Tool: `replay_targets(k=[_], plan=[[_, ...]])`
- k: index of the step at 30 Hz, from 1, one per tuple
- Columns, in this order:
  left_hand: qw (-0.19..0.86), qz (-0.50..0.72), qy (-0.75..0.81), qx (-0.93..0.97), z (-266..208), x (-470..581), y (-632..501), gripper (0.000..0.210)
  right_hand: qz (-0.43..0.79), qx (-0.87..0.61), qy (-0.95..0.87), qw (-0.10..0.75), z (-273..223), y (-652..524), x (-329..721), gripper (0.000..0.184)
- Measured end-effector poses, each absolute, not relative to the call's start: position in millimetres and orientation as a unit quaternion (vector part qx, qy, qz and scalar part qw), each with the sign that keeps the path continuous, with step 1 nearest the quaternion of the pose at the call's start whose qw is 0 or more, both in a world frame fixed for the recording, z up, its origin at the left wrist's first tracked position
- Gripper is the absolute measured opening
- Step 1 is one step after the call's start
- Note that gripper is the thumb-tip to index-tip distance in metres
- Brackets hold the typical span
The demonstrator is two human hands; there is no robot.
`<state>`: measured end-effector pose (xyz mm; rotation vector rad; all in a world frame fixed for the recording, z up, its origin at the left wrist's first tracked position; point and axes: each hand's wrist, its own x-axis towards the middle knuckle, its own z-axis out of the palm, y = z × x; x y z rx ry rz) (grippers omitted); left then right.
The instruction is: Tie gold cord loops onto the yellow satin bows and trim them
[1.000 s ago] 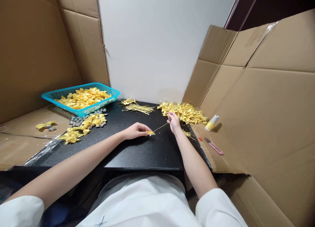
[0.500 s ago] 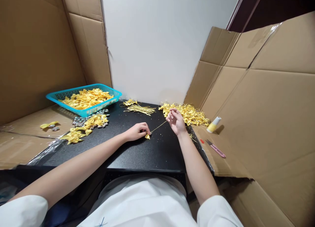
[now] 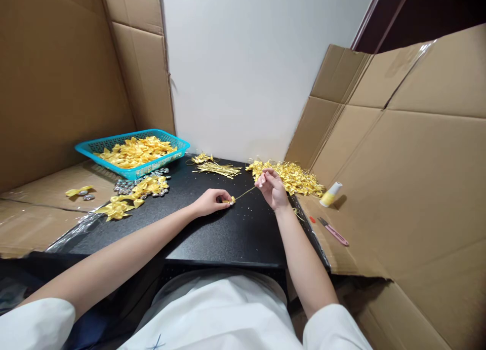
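Note:
My left hand (image 3: 213, 202) is closed on a small yellow ribbon flower (image 3: 231, 201), held low over the black table (image 3: 212, 241). From the flower a thin gold cord (image 3: 246, 193) runs up and to the right, looking taut. Its other end is pinched in the fingers of my right hand (image 3: 272, 188), which is raised a little above the table. Behind my right hand lies a heap of yellow ribbon flowers with gold cords (image 3: 296, 177). A bundle of loose gold cords (image 3: 219, 169) rests beyond my left hand.
A blue basket (image 3: 133, 173) of yellow ribbon pieces stands at the left. Before it lie silvery beads (image 3: 123, 187) and yellow ribbon flowers (image 3: 116, 208). On the right are a spool of yellow thread (image 3: 331, 194) and pink thread snips (image 3: 334, 232). Cardboard walls (image 3: 417, 162) flank the table.
The flower in my left hand has turned from pointing down toward me to lying sideways at the fingertips. My right hand has barely moved and keeps hold of the cord.

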<state>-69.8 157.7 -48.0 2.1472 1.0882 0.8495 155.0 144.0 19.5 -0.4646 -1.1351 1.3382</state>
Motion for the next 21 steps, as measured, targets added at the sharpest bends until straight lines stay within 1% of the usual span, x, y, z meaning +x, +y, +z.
replay_targets(k=[5, 11, 14, 18, 21], plan=[[0.324, 0.355, 0.415, 0.772, -54.7, -70.2, 163.0, 0.032, 0.582, -0.193, -0.509, 0.604, 17.2, 143.5, 153.2, 0.004], [0.261, 0.343, 0.39, 0.814, -50.8, -67.9, 159.2, 0.025, 0.607, -0.153, -0.518, 0.583, 12.9, 143.4, 149.2, 0.011], [0.239, 0.33, 0.387, 0.828, -47.8, -65.4, 156.2, 0.024, 0.617, -0.149, -0.508, 0.583, 13.2, 143.0, 148.7, 0.012], [0.225, 0.324, 0.392, 0.831, -47.2, -62.9, 155.6, 0.023, 0.592, -0.19, -0.47, 0.626, 14.4, 149.6, 153.8, 0.01], [0.216, 0.32, 0.395, 0.833, -47.2, -62.2, 156.0, 0.019, 0.527, -0.286, -0.422, 0.68, 8.1, 163.2, 163.2, 0.012]])
